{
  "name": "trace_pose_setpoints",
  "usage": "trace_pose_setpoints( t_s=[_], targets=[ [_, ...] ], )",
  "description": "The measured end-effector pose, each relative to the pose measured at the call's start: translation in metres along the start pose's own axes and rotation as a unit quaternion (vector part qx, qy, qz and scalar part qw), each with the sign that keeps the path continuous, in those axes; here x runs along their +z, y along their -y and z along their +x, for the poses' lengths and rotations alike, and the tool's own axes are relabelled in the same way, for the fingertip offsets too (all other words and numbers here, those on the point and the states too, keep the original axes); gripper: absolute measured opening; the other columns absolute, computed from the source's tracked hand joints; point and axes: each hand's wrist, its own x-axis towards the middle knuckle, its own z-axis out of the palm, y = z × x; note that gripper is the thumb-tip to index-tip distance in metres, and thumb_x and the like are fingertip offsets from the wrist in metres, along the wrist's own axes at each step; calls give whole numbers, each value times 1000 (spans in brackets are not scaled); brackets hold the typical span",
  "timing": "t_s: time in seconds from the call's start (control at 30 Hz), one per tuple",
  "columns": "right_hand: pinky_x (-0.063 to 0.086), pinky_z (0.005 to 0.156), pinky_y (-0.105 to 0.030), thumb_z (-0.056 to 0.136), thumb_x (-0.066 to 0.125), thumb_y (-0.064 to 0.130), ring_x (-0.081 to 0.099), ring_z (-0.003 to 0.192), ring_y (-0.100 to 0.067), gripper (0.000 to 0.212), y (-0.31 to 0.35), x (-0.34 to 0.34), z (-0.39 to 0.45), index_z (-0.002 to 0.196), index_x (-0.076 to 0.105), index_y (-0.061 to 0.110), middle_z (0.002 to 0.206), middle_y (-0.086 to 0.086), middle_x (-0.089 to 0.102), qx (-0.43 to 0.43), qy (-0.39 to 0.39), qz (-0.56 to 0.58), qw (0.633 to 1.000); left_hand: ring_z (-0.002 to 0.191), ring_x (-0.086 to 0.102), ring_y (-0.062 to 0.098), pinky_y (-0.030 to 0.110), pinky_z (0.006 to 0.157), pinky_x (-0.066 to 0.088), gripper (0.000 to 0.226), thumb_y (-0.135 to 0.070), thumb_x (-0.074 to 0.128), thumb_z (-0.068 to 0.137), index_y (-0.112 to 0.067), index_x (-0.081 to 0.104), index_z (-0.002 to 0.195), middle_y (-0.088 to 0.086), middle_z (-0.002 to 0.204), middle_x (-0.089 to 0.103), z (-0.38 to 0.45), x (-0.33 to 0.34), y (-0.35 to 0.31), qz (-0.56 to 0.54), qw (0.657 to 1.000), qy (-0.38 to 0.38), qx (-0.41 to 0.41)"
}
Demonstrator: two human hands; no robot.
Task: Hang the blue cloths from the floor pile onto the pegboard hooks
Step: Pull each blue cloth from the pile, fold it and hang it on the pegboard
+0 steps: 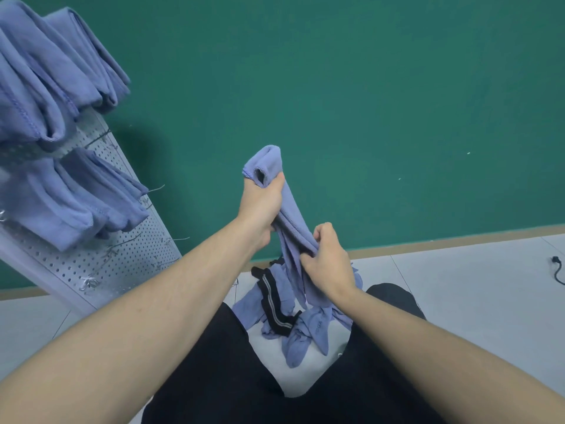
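Both hands [263,206] [328,258] grip one blue cloth [290,218] above the floor pile [293,325], pegboard [101,258] at left.

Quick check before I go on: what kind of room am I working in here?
Probably an indoor staging or workroom rather than a home: a plain green wall, a pale tiled floor, and a free-standing metal pegboard with wire hooks holding hung blue cloths.

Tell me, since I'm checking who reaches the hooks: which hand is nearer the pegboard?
Left. The left hand grips the blue cloth's top, closer to the pegboard; the right hand holds it lower, farther right.
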Motion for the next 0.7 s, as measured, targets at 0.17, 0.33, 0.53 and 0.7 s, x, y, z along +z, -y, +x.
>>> trace_pose_setpoints(
  t_s=[0.17,0.33,0.53,0.7],
  targets=[
    [45,63,-41,84,63,28,55,75,-26,33,-5,5,1,93,31,28,95,2,50,6,26,-9,1000,98,65,15,39,70,60,20,-35,48,103,-36,40,121,-6,114,62,15,-9,-9,15,999,12,-28],
    [55,57,-51,84,51,19,60,65,-35,24,-5,14,11,86,29,28,78,-8,57,21,87,29,996,103,69,18,43,76,62,27,-37,51,102,-32,43,127,-2,121,66,31,-19,-14,0,1000,4,-14],
    [40,68,-32,78,65,53,42,69,-9,35,5,9,32,82,41,28,78,10,45,-96,63,158,981,93,73,14,31,60,58,37,-36,59,100,-24,46,133,1,116,72,48,-39,-27,-2,999,26,27],
    [40,103,-18,76,79,38,48,127,7,71,27,2,90,134,37,36,138,15,50,-61,184,265,944,103,72,19,37,72,60,41,-36,66,96,-22,51,131,1,114,74,64,-55,-44,41,995,76,52]
  ],
)
